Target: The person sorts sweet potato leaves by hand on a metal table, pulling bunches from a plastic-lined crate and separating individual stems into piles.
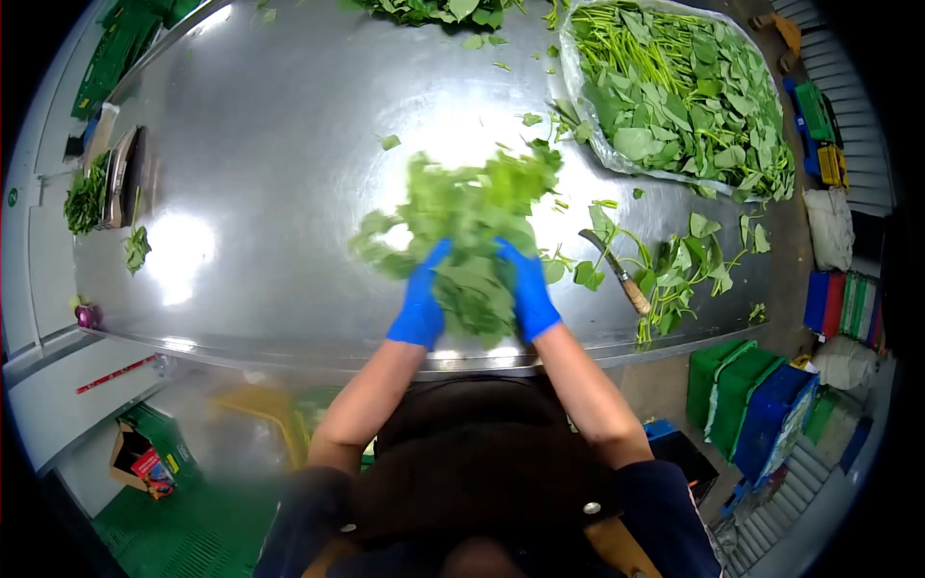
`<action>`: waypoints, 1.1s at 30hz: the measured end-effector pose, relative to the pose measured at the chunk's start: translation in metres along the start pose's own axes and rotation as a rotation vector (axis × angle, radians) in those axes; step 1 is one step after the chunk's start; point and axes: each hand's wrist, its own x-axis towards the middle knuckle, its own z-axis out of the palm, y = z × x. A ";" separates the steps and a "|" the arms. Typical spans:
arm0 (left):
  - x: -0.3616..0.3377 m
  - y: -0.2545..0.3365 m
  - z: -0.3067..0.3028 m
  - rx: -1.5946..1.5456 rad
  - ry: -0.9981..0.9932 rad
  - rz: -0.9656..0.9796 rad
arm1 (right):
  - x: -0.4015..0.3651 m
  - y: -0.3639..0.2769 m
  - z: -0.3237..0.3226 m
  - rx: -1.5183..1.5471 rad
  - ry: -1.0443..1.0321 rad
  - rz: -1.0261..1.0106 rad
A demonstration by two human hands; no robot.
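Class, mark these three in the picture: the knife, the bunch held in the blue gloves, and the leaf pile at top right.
Knife [617, 274]: head view, where blade meets handle.
Bunch [469, 217]: head view, middle of its leaves.
Leaf pile [686, 96]: head view, centre of the heap.

Steel table [289, 144]: one.
Blue-gloved hands at the near edge: two, a left hand [421, 306] and a right hand [530, 294].
Gripped between them: one bunch of leafy greens [467, 222].
Right of the hands: one knife [617, 270] with a wooden handle.
Beside it: one scatter of loose stems [689, 260], too tangled to count.
Far right: one clear bag of greens [684, 91].
Far edge: one leaf pile [434, 10].
Left edge: two small leaf heaps [87, 197] [137, 246].
Floor, near right: two green crates [732, 385] and one blue crate [771, 409].
Floor, near left: one cardboard box [135, 453].
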 end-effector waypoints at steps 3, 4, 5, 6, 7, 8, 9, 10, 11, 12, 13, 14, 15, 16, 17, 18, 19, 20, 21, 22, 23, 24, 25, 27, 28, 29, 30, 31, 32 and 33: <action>-0.006 -0.001 0.030 0.137 0.012 -0.016 | -0.029 -0.004 -0.031 0.081 0.069 -0.193; -0.011 -0.001 0.037 0.151 -0.032 -0.020 | -0.033 -0.005 -0.035 0.012 0.063 -0.233; -0.013 0.006 0.040 0.176 -0.025 -0.018 | -0.033 -0.009 -0.036 -0.055 0.051 -0.277; -0.019 0.019 0.037 0.203 -0.014 -0.009 | -0.030 -0.015 -0.036 -0.178 0.011 -0.255; -0.027 0.034 0.034 0.232 0.000 0.002 | -0.024 -0.022 -0.036 -0.298 -0.031 -0.233; -0.037 0.050 0.033 0.335 0.015 0.116 | -0.018 -0.028 -0.033 -0.416 -0.073 -0.211; -0.057 0.070 0.045 0.544 0.137 0.165 | -0.011 -0.034 -0.025 -0.417 -0.197 -0.349; -0.064 0.089 0.039 0.713 0.190 0.221 | -0.015 -0.046 -0.006 -0.494 -0.265 -0.529; -0.070 0.109 0.024 0.918 0.212 0.311 | -0.021 -0.063 0.017 -0.567 -0.330 -0.710; -0.075 0.129 0.011 1.141 0.243 0.405 | -0.016 -0.083 0.037 -0.584 -0.357 -0.845; -0.080 0.146 0.001 1.346 0.260 0.502 | -0.008 -0.096 0.046 -0.815 -0.342 -1.026; -0.084 0.155 -0.005 1.529 0.277 0.616 | -0.001 -0.110 0.056 -1.024 -0.294 -1.223; -0.087 0.163 -0.010 1.714 0.288 0.728 | 0.004 -0.117 0.051 -1.456 -0.179 -1.449; -0.089 0.170 -0.016 1.900 0.291 0.839 | 0.011 -0.113 0.042 -1.550 -0.151 -1.334; -0.091 0.178 -0.022 2.084 0.285 0.951 | 0.017 -0.104 0.031 -1.640 -0.122 -1.212; -0.093 0.186 -0.030 2.265 0.271 1.068 | 0.016 -0.095 0.020 -1.590 -0.092 -1.124; -0.095 0.197 -0.038 2.442 0.254 1.197 | 0.018 -0.082 0.002 -1.626 -0.024 -1.046; -0.083 0.206 -0.080 2.459 0.267 1.089 | 0.018 -0.069 -0.015 -1.567 0.035 -0.986; -0.089 0.208 -0.092 2.438 0.304 1.027 | 0.014 -0.054 -0.031 -1.507 0.093 -0.919; -0.095 0.207 -0.102 2.418 0.338 0.968 | 0.005 -0.041 -0.044 -1.313 0.096 -0.859; -0.099 0.205 -0.108 2.397 0.372 0.915 | -0.003 -0.030 -0.055 -1.118 0.102 -0.802; -0.101 0.203 -0.112 2.243 0.396 1.072 | -0.010 -0.022 -0.057 -1.174 0.237 -0.940; -0.106 0.202 -0.114 2.164 0.456 1.103 | -0.018 -0.015 -0.057 -1.016 0.266 -0.790; -0.115 0.205 -0.114 1.999 0.571 1.170 | -0.031 -0.009 -0.050 -0.695 0.314 -0.504; -0.116 0.204 -0.110 1.936 0.592 1.266 | -0.036 -0.012 -0.042 -0.667 0.273 -0.464; -0.116 0.203 -0.103 1.819 0.556 1.314 | -0.038 -0.016 -0.028 -0.686 0.293 -0.449; -0.116 0.199 -0.090 1.704 0.517 1.357 | -0.038 -0.023 -0.012 -0.769 0.305 -0.413; -0.116 0.194 -0.074 1.590 0.476 1.393 | -0.034 -0.028 0.002 -0.851 0.317 -0.376; -0.115 0.185 -0.054 1.537 0.427 1.430 | -0.026 -0.031 0.014 -1.091 0.339 -0.493; -0.109 0.171 -0.039 1.427 0.366 1.425 | -0.015 -0.031 0.024 -1.191 0.338 -0.525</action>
